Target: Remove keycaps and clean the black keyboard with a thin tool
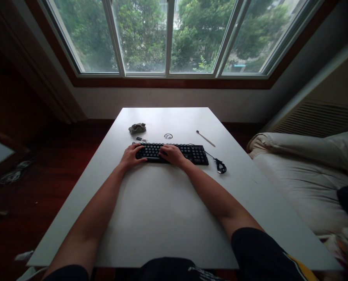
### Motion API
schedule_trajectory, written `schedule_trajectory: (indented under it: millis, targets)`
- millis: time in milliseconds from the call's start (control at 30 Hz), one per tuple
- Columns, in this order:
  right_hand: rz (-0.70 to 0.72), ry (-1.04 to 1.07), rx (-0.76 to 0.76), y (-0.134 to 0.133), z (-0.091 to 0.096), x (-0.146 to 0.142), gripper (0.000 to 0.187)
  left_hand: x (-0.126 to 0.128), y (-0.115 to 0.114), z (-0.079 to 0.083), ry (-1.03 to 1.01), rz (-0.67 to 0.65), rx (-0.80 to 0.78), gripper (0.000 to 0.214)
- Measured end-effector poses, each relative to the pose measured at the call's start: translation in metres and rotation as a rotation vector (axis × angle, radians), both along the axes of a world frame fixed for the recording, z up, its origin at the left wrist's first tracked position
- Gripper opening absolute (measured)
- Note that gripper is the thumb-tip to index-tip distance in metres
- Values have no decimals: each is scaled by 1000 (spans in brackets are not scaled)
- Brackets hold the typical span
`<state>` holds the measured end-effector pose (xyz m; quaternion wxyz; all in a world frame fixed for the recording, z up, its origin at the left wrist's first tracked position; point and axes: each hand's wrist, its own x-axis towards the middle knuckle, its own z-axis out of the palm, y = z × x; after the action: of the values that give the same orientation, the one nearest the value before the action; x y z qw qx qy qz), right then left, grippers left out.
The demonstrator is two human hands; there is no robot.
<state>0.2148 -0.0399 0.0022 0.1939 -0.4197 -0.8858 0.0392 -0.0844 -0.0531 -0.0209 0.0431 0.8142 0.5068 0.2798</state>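
Observation:
A black keyboard (200, 155) lies across the white table in front of me. My left hand (130, 156) rests at its left end, thumb and fingers spread apart over the keys. On the middle keys lies my right hand (173, 153), its fingers stretched out and holding nothing. The keyboard's cable (220, 166) is bundled in a loop beside its right end, with the plug showing. Just beyond the keyboard's left part is a small tool with a black end (141, 139), too small to name.
On the white table (162, 218), a crumpled grey cloth (137, 128) lies at the back left. A round, dark-rimmed item (168, 136) sits behind the keyboard, and a toothbrush (206, 139) lies to the right. A pale sofa (297, 179) stands at right, below the window (144, 39).

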Motion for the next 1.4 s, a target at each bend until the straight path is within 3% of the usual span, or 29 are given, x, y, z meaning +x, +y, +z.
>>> schedule_trajectory:
  millis: [500,600,833,933,1400]
  targets:
    - [-452,-39,-7,13,15,33,22,2,-1,4,-5,16,-27,69]
    - [-399,-40,-13,10,13,25,21,2,-1,3,-5,8,-23,69]
    - [-47,27,-74,-10,4,-13,16,2,1,1,1,7,-12,71]
    - [19,24,-74,-13,4,-17,17,1,2,0,4,2,-4,72]
    - [-417,-58,-21,10,19,28,21,3,-3,6,6,10,-29,68]
